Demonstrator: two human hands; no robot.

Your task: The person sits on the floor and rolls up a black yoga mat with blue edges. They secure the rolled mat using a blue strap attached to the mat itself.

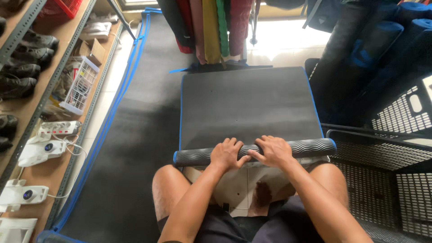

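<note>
Nearest to the camera are the person's bare knees and dark shorts, cut off by the lower edge of the picture. Between the knees shows a pale floor tile [245,191] with a dark brown stain. Just beyond, both hands lie on the rolled end [254,152] of a dark grey mat with blue edge. The left hand [228,154] is on top of the roll, its fingers curved over it and close together. The right hand [272,150] is touching it beside the left one, its fingers a little spread; the fingertips go over the far side and are partly hidden. The flat part of the mat [247,105] stretches away on a larger black mat [135,148]. At right stand black perforated crates [396,157], partly out of view. At left, a shelf [31,108] carries dark shoes and white devices hard to identify. Farthest, coloured rolled mats [216,27] stand upright, their tops cut off.
</note>
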